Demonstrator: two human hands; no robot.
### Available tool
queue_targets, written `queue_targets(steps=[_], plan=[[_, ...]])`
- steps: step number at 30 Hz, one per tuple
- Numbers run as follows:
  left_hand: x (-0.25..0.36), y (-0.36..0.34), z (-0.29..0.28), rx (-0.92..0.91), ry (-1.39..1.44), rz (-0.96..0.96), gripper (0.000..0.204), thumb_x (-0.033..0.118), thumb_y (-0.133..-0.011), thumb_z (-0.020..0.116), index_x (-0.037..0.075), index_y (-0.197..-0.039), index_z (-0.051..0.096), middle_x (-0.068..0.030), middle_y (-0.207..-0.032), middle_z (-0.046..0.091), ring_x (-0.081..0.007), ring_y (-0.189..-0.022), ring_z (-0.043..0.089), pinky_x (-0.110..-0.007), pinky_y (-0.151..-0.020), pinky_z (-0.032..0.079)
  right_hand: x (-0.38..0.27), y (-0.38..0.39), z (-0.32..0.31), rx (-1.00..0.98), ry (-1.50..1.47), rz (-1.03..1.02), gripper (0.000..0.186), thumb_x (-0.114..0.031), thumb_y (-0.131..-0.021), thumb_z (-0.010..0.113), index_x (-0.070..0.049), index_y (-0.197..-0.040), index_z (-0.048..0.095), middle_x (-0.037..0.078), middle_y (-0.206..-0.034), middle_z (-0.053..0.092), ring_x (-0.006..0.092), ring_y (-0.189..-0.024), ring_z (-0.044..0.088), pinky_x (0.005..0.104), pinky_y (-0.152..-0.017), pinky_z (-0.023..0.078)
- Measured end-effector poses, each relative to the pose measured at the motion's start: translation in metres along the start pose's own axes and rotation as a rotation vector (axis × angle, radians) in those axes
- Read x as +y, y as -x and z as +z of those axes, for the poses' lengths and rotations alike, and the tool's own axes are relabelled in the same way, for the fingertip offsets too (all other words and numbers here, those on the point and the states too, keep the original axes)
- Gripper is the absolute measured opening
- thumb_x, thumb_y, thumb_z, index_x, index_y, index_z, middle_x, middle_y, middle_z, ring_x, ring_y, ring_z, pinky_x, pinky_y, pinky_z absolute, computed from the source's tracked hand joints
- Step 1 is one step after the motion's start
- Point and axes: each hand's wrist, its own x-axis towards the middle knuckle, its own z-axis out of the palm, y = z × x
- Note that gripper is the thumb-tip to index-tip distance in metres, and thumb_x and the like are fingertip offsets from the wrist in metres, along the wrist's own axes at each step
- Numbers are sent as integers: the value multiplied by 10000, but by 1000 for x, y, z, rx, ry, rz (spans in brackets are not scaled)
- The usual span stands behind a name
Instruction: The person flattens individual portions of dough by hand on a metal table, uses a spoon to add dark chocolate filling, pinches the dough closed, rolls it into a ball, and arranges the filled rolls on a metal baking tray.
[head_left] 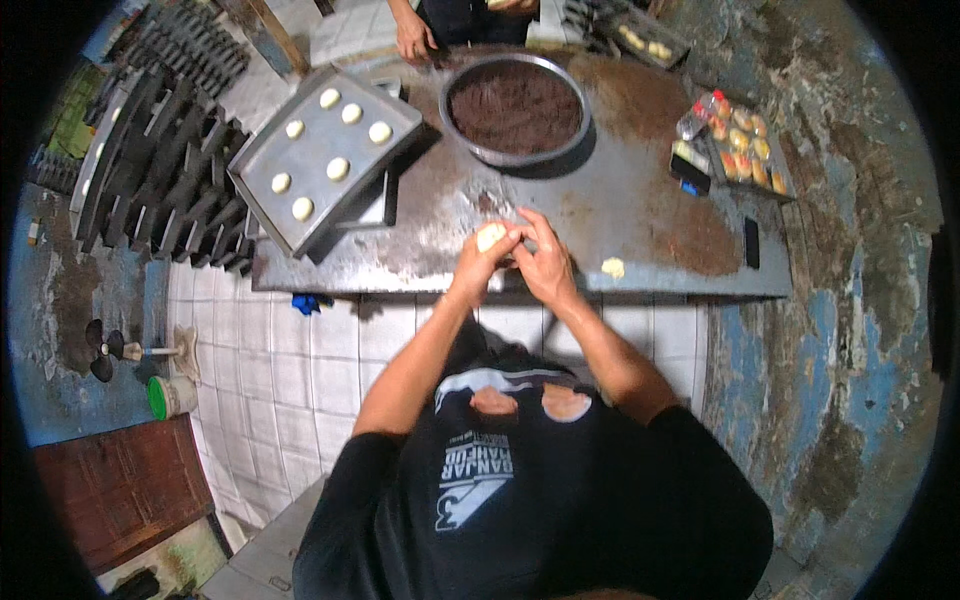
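My left hand point(478, 262) is closed around a pale piece of dough point(490, 236) above the worn metal table. My right hand point(542, 258) presses in against it, fingers bent, index finger raised at the top. A small pale dough scrap point(613, 268) lies on the table to the right. Farther forward sits a round steel basin point(450, 122) of dark crumbly filling point(512, 108). At the left, a metal tray point(258, 180) bears several pale dough balls point(338, 168).
Stacked dark trays point(170, 175) stand at the left. On the right are a tray of buns point(750, 150), small items point(688, 165) and a black phone point(751, 242). A co-worker's hand point(414, 35) is at the far edge. A fan point(105, 350) stands low at left.
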Motion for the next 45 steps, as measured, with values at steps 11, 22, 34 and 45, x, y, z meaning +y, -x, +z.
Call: queue_targets(steps=[11,22,34,45], plan=[[37,19,-1,-205,-740,251,424,265,-943,697,-4,-1269,668,-165,-1316,660,-264,-1142,658,-394,-947,511,-6,-7,-43,-288,-222,87,513,-27,-886,700,24,-1343,473,76,-931,712,125,-880,660,287,-835,544],[47,60,-71,-52,-611,133,680,370,-961,677,75,-1525,438,-139,-1132,687,-214,-965,657,-325,-875,514,-39,-42,16,-630,-415,135,669,-6,-894,715,1,-1469,373,104,-1021,674,164,-934,662,283,-838,563],[88,35,-174,51,323,-27,751,632,-1043,314,129,-1600,290,-87,-1641,292,-226,-1479,320,-389,-1178,307,-71,-61,179,-283,-42,-372,523,-250,-849,798,-25,-1273,589,140,-1267,588,298,-1173,585,394,-999,479],[107,-32,-414,476,406,195,611,302,-1092,420,0,-1585,222,-214,-1630,250,-276,-1425,410,-383,-1171,346,-124,-229,429,-938,-792,783,304,-159,-1036,543,39,-1266,553,142,-1259,618,244,-1133,635,426,-981,551]])
